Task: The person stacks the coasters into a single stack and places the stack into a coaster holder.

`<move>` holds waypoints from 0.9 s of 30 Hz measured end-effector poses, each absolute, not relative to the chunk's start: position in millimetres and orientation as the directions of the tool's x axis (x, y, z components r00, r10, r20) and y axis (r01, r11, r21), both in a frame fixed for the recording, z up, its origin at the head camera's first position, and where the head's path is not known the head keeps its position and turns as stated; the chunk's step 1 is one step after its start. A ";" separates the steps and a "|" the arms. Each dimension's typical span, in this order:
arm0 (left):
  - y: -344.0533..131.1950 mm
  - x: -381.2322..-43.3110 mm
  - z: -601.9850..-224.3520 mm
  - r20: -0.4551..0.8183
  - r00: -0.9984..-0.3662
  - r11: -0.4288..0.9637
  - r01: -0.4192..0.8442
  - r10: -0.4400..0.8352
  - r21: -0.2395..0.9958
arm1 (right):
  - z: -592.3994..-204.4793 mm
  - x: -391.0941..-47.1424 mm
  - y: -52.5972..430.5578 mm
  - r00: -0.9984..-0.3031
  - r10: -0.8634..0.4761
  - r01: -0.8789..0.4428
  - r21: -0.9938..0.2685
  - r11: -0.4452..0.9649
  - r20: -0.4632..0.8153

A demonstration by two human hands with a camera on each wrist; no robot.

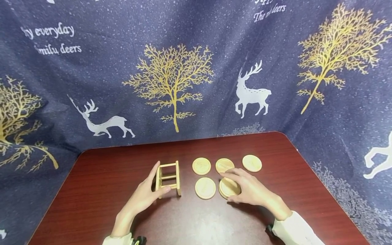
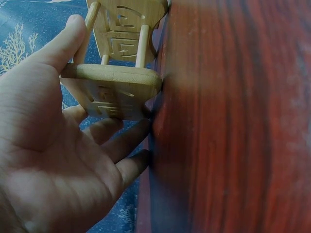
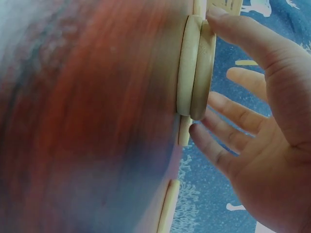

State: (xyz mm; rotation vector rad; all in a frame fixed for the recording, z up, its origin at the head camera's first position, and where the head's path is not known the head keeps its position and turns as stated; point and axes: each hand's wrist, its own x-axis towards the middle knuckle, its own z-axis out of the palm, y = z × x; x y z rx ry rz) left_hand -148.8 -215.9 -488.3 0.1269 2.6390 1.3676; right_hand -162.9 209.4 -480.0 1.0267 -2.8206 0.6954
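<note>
My left hand (image 1: 142, 195) holds a small wooden coaster rack (image 1: 178, 178) by its left side panel, thumb by the front rod and fingers along the panel's outer face. In the left wrist view, cut-out patterns show in the rack's panels (image 2: 131, 36), joined by rods. My right hand (image 1: 252, 189) spans the upper of two stacked round wooden coasters (image 1: 229, 188), thumb at the near edge and fingers at the far edge. From the right wrist view, the upper coaster (image 3: 203, 73) sits slightly off-centre on the lower coaster (image 3: 188, 68).
More round wooden coasters lie flat: one coaster (image 1: 205, 188) left of the stack, another (image 1: 201, 166) behind it, one (image 1: 225, 165) behind the stack, and one (image 1: 252, 163) at the back right. The reddish-brown table (image 1: 101, 190) ends at a blue patterned cloth (image 1: 196, 119).
</note>
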 end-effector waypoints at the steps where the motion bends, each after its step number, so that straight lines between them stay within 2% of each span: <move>1: -215.8 -149.0 -488.5 -0.107 -0.983 0.578 0.000 0.152 0.816 | -479.8 -163.1 209.0 -0.774 -0.596 -0.626 -0.388 0.676 0.211; 27: -216.1 -149.8 -489.8 -0.101 -0.982 0.584 0.010 0.157 0.812 | -476.1 -165.5 187.6 -0.693 -0.646 -0.720 -0.356 0.596 0.321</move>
